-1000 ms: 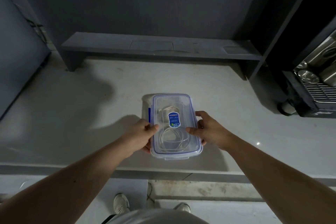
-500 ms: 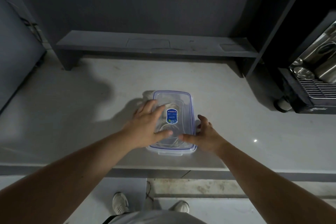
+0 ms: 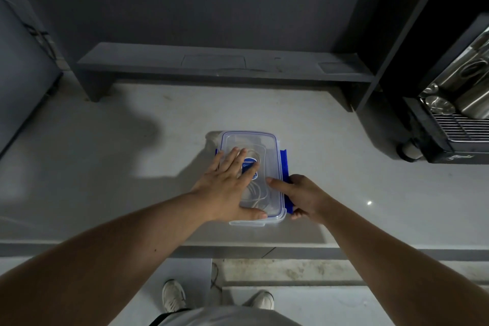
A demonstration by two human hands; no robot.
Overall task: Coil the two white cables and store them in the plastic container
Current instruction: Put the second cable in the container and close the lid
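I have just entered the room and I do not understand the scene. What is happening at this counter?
A person is closing a clear plastic container on the grey counter. The white cables lie coiled inside, under the lid. The left hand presses flat on the lid, and the right hand is at the blue side latch, which is not yet snapped down.

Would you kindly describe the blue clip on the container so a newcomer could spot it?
On the pale counter sits a clear lidded container. Along its right edge runs the blue clip, flipped outward, with the right hand at its near end. Nothing else here is solid blue and strip-shaped.
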